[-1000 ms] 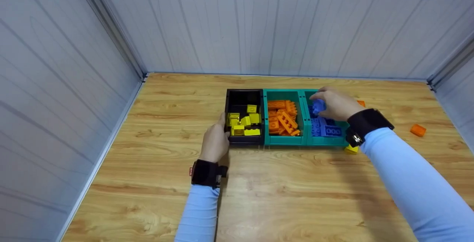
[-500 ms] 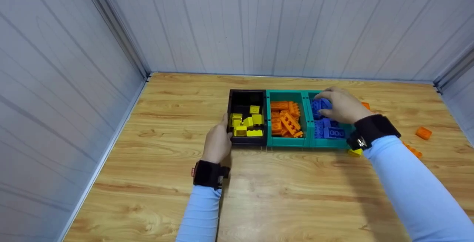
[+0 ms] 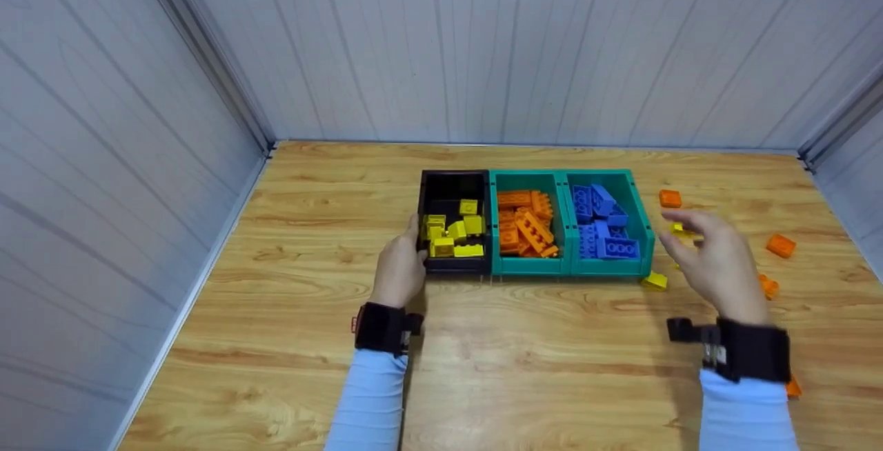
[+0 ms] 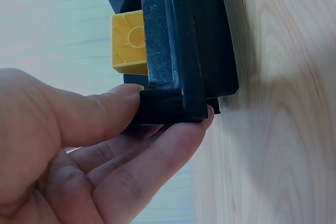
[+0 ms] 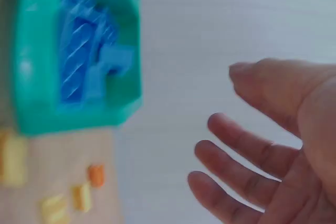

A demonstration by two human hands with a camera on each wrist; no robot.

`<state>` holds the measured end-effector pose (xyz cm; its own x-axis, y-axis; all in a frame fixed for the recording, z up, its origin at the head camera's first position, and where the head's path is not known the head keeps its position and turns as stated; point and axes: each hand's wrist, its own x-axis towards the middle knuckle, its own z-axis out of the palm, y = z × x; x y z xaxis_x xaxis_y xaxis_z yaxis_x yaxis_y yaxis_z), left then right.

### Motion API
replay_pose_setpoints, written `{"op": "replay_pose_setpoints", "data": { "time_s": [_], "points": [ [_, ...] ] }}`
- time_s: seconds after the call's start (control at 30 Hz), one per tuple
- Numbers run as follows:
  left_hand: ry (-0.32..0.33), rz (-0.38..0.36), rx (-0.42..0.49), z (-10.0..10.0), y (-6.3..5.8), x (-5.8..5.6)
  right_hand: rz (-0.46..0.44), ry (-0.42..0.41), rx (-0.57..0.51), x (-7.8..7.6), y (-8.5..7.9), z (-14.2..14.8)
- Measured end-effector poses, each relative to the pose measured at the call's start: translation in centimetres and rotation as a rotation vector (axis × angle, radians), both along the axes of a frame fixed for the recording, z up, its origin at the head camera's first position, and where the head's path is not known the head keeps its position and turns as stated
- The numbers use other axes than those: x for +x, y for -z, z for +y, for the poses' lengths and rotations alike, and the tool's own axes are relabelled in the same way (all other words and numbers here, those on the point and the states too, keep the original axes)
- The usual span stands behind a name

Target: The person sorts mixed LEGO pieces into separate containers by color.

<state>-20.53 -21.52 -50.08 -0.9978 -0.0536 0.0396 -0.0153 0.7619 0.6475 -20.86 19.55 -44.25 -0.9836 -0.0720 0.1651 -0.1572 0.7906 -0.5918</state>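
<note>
My left hand [image 3: 399, 268] holds the left side of a black bin [image 3: 455, 267] with yellow building bricks [image 3: 472, 225] in it. In the left wrist view its thumb [image 4: 105, 111] lies on the bin's corner and the fingers sit beneath. Joined to this bin are a teal bin [image 3: 528, 266] of orange bricks [image 3: 534, 230] and another teal bin [image 3: 610, 268] of blue bricks [image 3: 617, 249]. Right of the row, my right hand [image 3: 721, 272] hovers over the table, fingers apart, nothing in its grasp. The right wrist view is blurred around the blue bricks [image 5: 79, 61].
Loose orange bricks lie right of the bins, among them one orange brick [image 3: 670, 198] at the back and another orange brick [image 3: 781, 245] farther right. A yellow brick [image 3: 655, 281] sits by the right bin's front corner. Pale panel walls [image 3: 524, 51] enclose the wooden table [image 3: 538, 382].
My right hand has left the right teal bin, letting go of a blue brick there, and moved right and nearer to me. The left hand stays on the black bin.
</note>
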Motion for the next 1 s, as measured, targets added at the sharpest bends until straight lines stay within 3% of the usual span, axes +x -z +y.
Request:
{"op": "replay_pose_setpoints", "data": {
  "time_s": [0.23, 0.43, 0.57, 0.87, 1.0],
  "points": [
    [0.005, -0.023, -0.01, 0.1, 0.2, 0.2, -0.14, 0.056, -0.004, 1.9, 4.2, 2.1],
    [0.007, -0.023, -0.004, 0.1, 0.1, 0.1, -0.348, -0.003, 0.038, 1.3, 5.8, 2.6],
    [0.001, -0.016, 0.011, 0.0, 0.0, 0.2, -0.407, -0.042, 0.074, 0.6, 6.6, 2.3],
    [-0.005, -0.023, 0.024, 0.1, 0.0, 0.3, -0.3, -0.024, 0.12, 0.3, 7.6, 1.9],
    [-0.004, -0.017, 0.015, 0.2, -0.1, 0.2, -0.294, 0.001, 0.108, 0.4, 7.6, 2.1]
  ]
}}
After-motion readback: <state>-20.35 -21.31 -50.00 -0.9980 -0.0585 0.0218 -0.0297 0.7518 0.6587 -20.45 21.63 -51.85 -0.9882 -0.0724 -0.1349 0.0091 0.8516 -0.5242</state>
